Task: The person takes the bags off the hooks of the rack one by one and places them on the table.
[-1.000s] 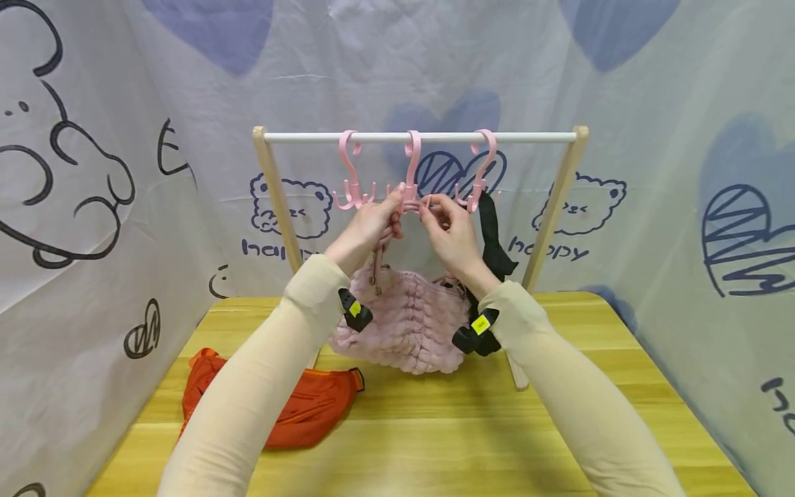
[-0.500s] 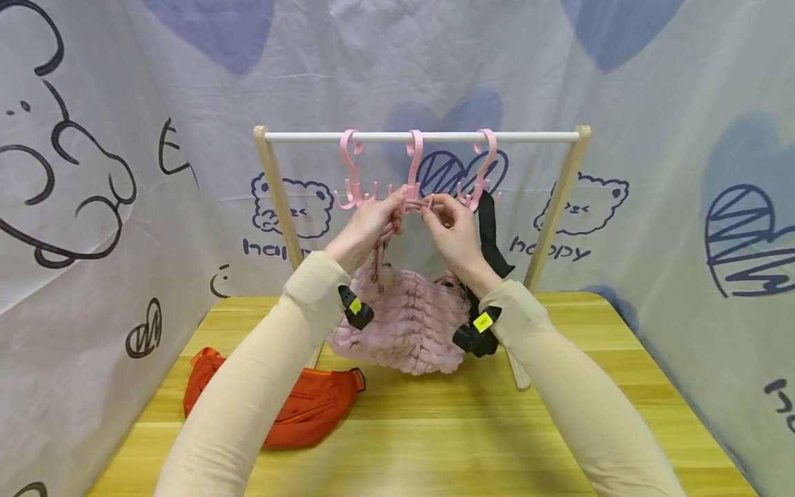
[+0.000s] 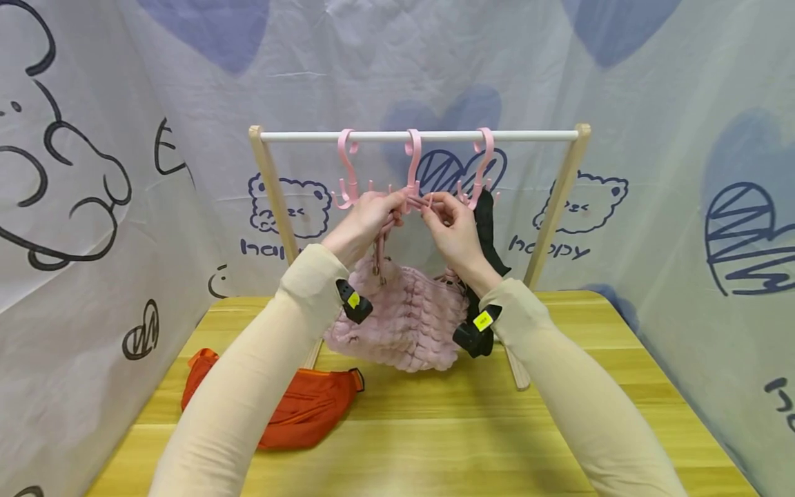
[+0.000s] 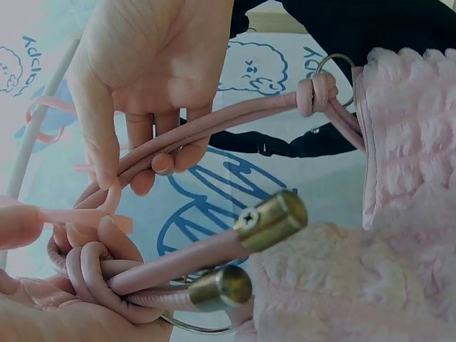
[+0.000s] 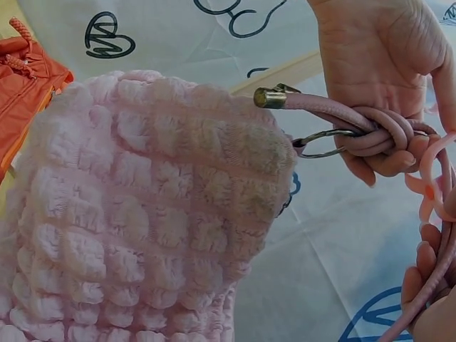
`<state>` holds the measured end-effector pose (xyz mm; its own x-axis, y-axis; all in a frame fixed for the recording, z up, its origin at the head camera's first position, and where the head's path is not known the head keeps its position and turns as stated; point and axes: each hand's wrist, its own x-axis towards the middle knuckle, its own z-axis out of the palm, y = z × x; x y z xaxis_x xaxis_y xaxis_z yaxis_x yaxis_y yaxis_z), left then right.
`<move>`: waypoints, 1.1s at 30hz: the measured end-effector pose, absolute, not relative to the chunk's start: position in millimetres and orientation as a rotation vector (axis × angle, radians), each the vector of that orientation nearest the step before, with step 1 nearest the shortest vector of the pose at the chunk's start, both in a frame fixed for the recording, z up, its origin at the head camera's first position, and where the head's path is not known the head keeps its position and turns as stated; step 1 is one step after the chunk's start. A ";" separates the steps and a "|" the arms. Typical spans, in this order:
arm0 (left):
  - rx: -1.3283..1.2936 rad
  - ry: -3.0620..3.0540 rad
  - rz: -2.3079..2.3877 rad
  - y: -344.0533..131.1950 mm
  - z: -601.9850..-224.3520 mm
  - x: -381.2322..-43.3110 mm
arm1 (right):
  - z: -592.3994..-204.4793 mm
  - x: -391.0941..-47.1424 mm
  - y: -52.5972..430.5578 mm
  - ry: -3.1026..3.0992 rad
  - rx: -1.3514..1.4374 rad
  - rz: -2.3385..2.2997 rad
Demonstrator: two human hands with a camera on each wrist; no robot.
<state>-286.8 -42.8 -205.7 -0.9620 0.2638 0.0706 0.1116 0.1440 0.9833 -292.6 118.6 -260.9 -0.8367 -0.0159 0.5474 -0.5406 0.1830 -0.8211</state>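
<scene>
A pink puffy quilted handbag point(image 3: 404, 317) hangs by its doubled cord strap point(image 4: 214, 121) below the middle pink hook hanger point(image 3: 413, 162). My left hand point(image 3: 371, 222) holds the knotted strap end point(image 4: 96, 274), with its thumb against a prong point(image 4: 78, 216) of the hanger. Brass-tipped cord ends point(image 4: 274, 221) stick out from that knot. On the strap's other side, my right hand point(image 3: 455, 235) pinches the cord at the hanger's prong, thumb and index finger together. In the right wrist view, the left hand point(image 5: 385, 71) appears above the pink prong point(image 5: 431, 178).
Pink hangers point(image 3: 348, 166) flank the middle one on the white rail point(image 3: 528, 137) of a wooden-legged rack. A black strap point(image 3: 486, 228) hangs from the right hanger, behind the right wrist. An orange waist bag point(image 3: 317, 411) lies on the wooden table point(image 3: 422, 442), partly under the left forearm.
Both hands stay at the middle hanger with small finger shifts. The left wrist has risen slightly, and the pink handbag has swung a little to the left and up.
</scene>
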 end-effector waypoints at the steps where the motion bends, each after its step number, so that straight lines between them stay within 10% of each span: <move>1: 0.400 2.306 1.927 -42.9 -204.7 -286.8 | -260.8 -292.6 118.3 -2.047 0.522 1.692; 33: 1.036 3.286 1.420 -41.2 -235.1 -281.1 | -259.6 -284.6 114.0 -2.046 0.587 1.661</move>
